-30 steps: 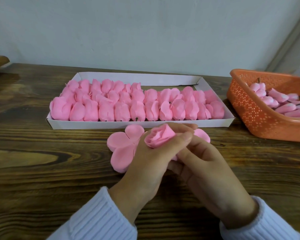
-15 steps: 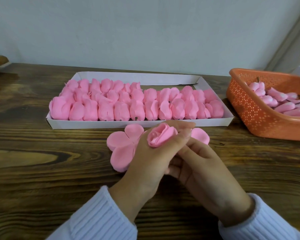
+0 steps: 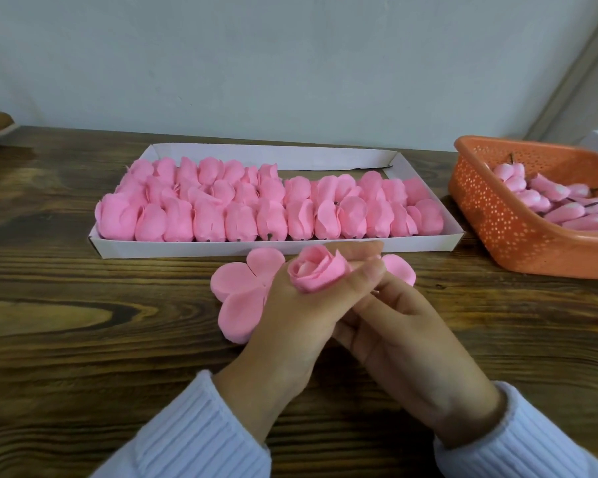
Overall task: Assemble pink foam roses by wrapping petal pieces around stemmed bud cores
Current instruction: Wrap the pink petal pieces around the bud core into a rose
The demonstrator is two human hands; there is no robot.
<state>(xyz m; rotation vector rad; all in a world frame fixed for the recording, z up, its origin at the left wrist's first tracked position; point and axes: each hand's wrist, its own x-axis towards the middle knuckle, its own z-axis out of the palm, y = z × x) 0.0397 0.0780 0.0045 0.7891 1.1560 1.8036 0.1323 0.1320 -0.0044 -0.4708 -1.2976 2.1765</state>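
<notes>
Thumb and forefinger of the left hand (image 3: 290,326) pinch the rose (image 3: 316,272) from near and far, closed just enough, I judge, to keep its wrapped layers from springing loose. The bloom faces up, held above the table (image 3: 84,339) just near of the tray (image 3: 187,248). The right hand (image 3: 404,343) tucks in below the left thumb with fingers curled; what they grip, if anything, is hidden, so I cannot tell. The rose is soft matte foam, thin petals coiled round a paler centre. White ribbed sleeves (image 3: 201,439) cover both wrists.

Under both hands a flat petal piece (image 3: 237,288) lies on the table, 3 rounded lobes showing at left and 1 at right, probably laid ready as the next layer. Beyond it the white card tray holds finished roses (image 3: 256,208) packed on their sides in tight rows, which saves room. At far right an orange perforated plastic basket (image 3: 497,229) holds bud cores (image 3: 559,205), smooth and tapered with dark stems, within easy reach of the right hand. The table is dark, strongly grained wood.
</notes>
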